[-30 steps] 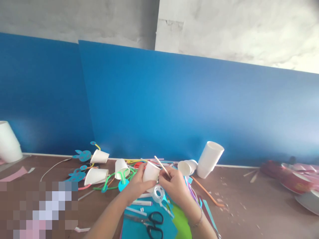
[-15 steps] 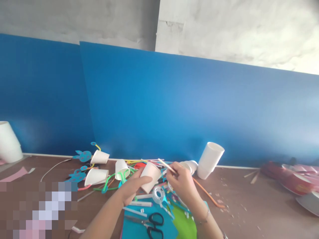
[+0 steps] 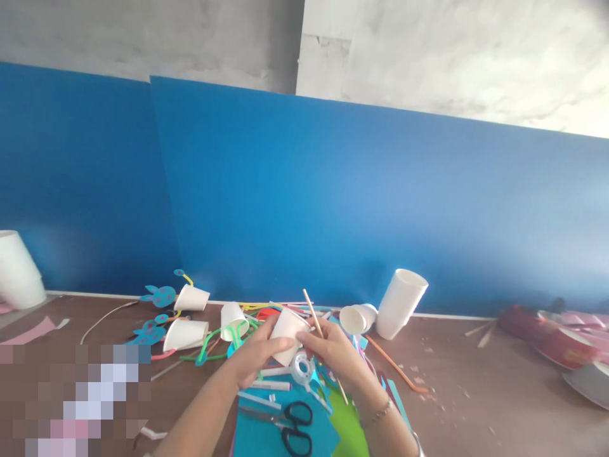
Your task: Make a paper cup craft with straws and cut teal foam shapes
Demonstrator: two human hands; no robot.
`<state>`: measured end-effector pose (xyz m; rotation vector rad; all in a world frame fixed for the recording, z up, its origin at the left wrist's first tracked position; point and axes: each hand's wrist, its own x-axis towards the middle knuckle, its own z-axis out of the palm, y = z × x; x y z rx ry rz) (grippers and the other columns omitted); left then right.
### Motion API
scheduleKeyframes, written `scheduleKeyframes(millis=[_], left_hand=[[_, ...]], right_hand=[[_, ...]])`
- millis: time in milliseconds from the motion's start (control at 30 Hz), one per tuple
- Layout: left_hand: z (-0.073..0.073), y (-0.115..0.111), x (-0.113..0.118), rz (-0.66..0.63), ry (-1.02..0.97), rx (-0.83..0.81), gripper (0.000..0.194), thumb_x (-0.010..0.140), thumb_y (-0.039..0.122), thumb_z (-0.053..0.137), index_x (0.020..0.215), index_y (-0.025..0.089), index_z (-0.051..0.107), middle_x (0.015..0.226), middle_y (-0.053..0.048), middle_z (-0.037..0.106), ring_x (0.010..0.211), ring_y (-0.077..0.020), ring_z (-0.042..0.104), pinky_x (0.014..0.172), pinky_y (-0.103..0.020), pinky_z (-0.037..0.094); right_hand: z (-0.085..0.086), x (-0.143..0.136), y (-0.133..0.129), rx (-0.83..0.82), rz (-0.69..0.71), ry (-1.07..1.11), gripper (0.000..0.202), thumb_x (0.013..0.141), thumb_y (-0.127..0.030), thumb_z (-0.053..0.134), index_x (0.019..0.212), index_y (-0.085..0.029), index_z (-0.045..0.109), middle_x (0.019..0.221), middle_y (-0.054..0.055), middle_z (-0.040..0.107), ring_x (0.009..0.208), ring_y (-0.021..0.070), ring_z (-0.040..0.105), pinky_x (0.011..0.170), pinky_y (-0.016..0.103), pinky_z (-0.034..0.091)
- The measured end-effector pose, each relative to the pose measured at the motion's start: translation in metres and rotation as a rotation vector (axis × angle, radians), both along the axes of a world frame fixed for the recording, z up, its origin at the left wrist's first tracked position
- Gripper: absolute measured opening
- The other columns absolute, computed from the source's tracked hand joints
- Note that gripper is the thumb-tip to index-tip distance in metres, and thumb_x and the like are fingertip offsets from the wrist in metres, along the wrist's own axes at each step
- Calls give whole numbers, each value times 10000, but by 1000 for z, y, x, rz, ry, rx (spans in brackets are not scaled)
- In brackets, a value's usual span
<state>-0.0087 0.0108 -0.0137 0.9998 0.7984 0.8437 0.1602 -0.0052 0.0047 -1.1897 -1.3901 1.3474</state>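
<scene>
A white paper cup point(image 3: 287, 327) is gripped in my left hand point(image 3: 257, 355), tilted, its fingers wrapped round the side. My right hand point(image 3: 337, 349) is closed on a thin wooden stick point(image 3: 311, 307), which slants up past the cup and shows again below the hand. The right fingertips meet the cup's right side; whether the stick touches the cup I cannot tell. Just below the cup lies a roll of clear tape point(image 3: 302, 368). Nearer me, black-handled scissors point(image 3: 297, 414) rest on a blue sheet point(image 3: 257, 438) beside a green sheet point(image 3: 349, 419).
White cups with coloured straws point(image 3: 185, 334) and blue spotted paper animals point(image 3: 160, 296) lie at left. A stack of paper cups point(image 3: 402, 304) leans at the back right, next to lying cups point(image 3: 358, 318). An orange straw point(image 3: 397, 365) and paper scraps lie right. A blue panel point(image 3: 333, 190) closes the back.
My right hand has moved left to the cup, and the stick has swung more upright. The cup in my left hand has shifted only slightly.
</scene>
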Motion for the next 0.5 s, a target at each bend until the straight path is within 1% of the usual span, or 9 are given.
scheduleKeyframes(millis=[67, 200, 333, 500], left_hand=[[0, 0, -1, -4, 0, -22, 684, 606, 311, 758, 1230, 191, 507, 1028, -86, 662, 903, -248, 631, 736, -321, 490], [2, -2, -2, -16, 1, -28, 692, 601, 295, 760, 1236, 192, 504, 1029, -86, 663, 903, -241, 624, 733, -319, 495], [4, -3, -2, -35, 2, -26, 653, 613, 274, 741, 1218, 195, 507, 1040, -81, 657, 916, -233, 612, 736, -313, 490], [5, -4, -2, -35, 7, -31, 619, 616, 267, 735, 1193, 204, 521, 982, -58, 659, 883, -220, 609, 723, -310, 482]], right_hand=[[-2, 2, 1, -81, 3, 68, 272, 685, -388, 703, 748, -170, 553, 480, -62, 507, 408, 51, 339, 401, 196, 174], [-2, 5, 3, -177, 60, 171, 284, 664, -366, 706, 713, -194, 485, 436, -49, 567, 329, 28, 253, 354, 206, 75], [-1, 5, 3, -190, 102, 206, 254, 670, -347, 668, 729, -198, 472, 425, -20, 615, 284, 19, 196, 327, 211, 25], [-4, 5, 3, -175, 118, 250, 219, 673, -314, 660, 717, -189, 486, 445, -12, 631, 282, 14, 206, 325, 206, 29]])
